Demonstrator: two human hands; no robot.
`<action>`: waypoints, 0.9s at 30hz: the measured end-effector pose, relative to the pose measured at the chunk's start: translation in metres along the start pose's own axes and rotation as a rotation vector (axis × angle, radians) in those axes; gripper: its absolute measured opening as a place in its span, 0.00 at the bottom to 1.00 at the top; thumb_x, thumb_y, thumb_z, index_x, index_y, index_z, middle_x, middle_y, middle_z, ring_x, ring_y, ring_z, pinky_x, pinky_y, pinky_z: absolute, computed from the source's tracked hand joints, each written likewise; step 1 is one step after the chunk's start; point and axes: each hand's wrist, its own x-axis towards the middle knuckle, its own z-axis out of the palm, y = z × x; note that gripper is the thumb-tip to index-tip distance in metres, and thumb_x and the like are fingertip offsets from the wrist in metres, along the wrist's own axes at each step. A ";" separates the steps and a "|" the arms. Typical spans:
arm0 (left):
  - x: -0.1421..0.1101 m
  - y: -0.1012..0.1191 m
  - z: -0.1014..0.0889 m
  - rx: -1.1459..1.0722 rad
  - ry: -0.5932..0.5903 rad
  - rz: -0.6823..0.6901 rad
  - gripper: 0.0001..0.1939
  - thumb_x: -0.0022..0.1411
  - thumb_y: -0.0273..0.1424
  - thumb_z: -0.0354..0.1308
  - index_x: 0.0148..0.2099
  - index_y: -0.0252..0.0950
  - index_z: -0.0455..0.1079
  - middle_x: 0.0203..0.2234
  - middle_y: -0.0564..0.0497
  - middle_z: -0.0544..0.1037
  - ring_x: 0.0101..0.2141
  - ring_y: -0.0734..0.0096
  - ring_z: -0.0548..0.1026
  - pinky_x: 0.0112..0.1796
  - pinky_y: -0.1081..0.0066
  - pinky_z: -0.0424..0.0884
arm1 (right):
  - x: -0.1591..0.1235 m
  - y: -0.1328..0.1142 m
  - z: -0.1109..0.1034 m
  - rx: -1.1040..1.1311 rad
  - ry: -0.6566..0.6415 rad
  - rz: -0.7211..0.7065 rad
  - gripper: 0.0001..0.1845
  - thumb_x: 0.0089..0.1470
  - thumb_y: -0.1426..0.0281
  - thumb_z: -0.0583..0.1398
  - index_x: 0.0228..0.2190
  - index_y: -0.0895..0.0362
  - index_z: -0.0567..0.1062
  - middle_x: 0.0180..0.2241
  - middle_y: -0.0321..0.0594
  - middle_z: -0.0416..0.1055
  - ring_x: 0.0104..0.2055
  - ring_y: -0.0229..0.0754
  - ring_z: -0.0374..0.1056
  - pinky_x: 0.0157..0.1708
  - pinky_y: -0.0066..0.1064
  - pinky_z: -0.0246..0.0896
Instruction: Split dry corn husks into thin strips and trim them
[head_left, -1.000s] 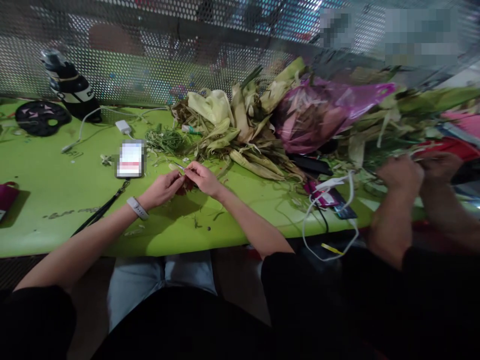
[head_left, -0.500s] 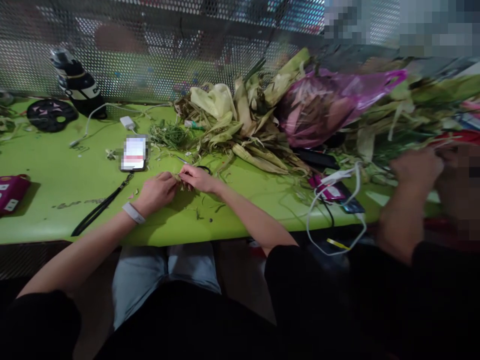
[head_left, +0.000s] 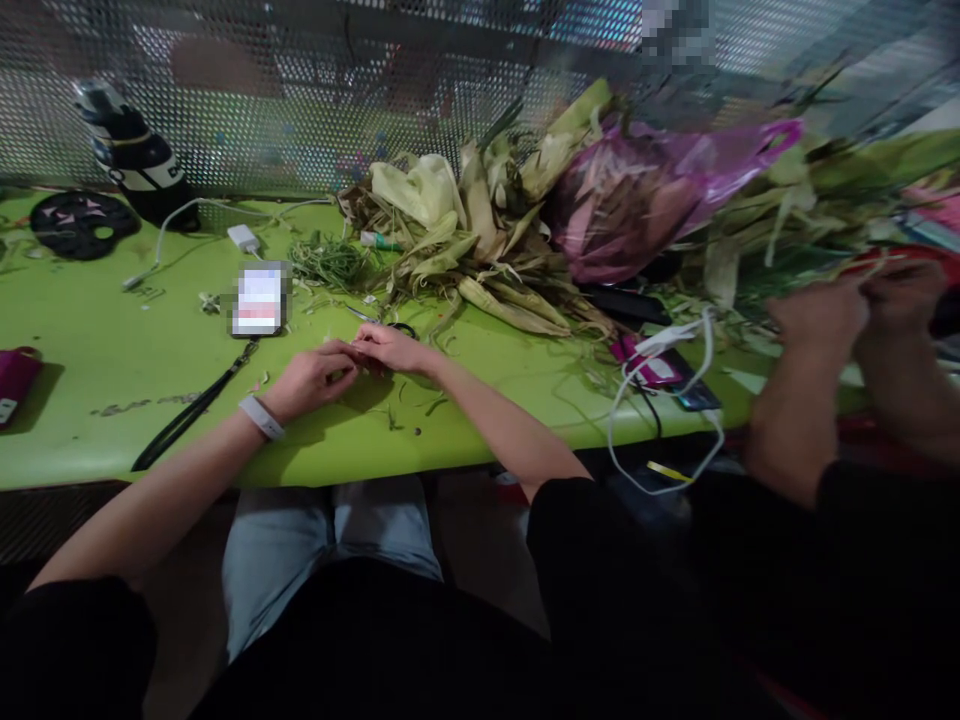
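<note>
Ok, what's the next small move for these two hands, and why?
I'd probably ease the left hand slightly back from the right hand: their fingertips bunch together and hide whatever lies between them. Backing toward the wristband also seems safer, as the scissors lie just beyond the right hand.

Whatever sits between left hand (head_left: 311, 380) and right hand (head_left: 391, 348): mostly hidden, too small to ID. Scissors (head_left: 361, 314) partly covered by the right hand. Phone screen (head_left: 259, 300) pixelated, unreadable. Maroon box (head_left: 16, 383) cut off by left edge. Co-worker's hands (head_left: 821, 310) blurred, item there unclear; far arm (head_left: 911, 390) cut by the right edge.
</note>
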 end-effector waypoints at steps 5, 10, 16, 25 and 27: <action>0.003 -0.002 0.000 -0.106 0.067 -0.022 0.11 0.63 0.31 0.55 0.32 0.34 0.75 0.37 0.42 0.80 0.36 0.67 0.78 0.37 0.70 0.73 | 0.000 0.000 -0.002 0.052 -0.019 0.030 0.08 0.65 0.71 0.54 0.32 0.57 0.63 0.20 0.31 0.67 0.21 0.33 0.66 0.21 0.22 0.62; 0.004 -0.003 -0.001 -0.285 0.047 -0.237 0.11 0.60 0.35 0.58 0.31 0.33 0.74 0.28 0.46 0.80 0.27 0.71 0.76 0.29 0.73 0.71 | 0.000 -0.004 -0.001 0.031 0.051 0.047 0.08 0.65 0.73 0.55 0.31 0.58 0.64 0.22 0.32 0.69 0.21 0.32 0.66 0.21 0.21 0.62; 0.007 -0.004 -0.001 -0.625 -0.069 -0.604 0.13 0.59 0.40 0.61 0.32 0.34 0.71 0.23 0.48 0.79 0.23 0.68 0.77 0.24 0.72 0.72 | 0.000 -0.002 -0.006 -0.016 0.091 0.047 0.07 0.62 0.74 0.58 0.30 0.59 0.66 0.23 0.33 0.69 0.22 0.31 0.67 0.20 0.20 0.61; 0.010 -0.005 0.000 -0.743 -0.044 -0.741 0.14 0.55 0.37 0.65 0.36 0.35 0.66 0.26 0.48 0.80 0.26 0.65 0.80 0.26 0.68 0.75 | -0.008 -0.008 -0.008 -0.076 0.071 0.002 0.06 0.60 0.72 0.61 0.31 0.61 0.70 0.27 0.37 0.74 0.23 0.31 0.70 0.22 0.22 0.63; 0.009 -0.009 0.002 -0.777 -0.026 -0.730 0.17 0.53 0.37 0.67 0.38 0.36 0.64 0.27 0.49 0.81 0.27 0.65 0.81 0.28 0.68 0.76 | -0.011 -0.011 -0.010 -0.080 0.053 -0.003 0.06 0.59 0.73 0.61 0.31 0.61 0.70 0.28 0.38 0.74 0.23 0.32 0.70 0.24 0.24 0.65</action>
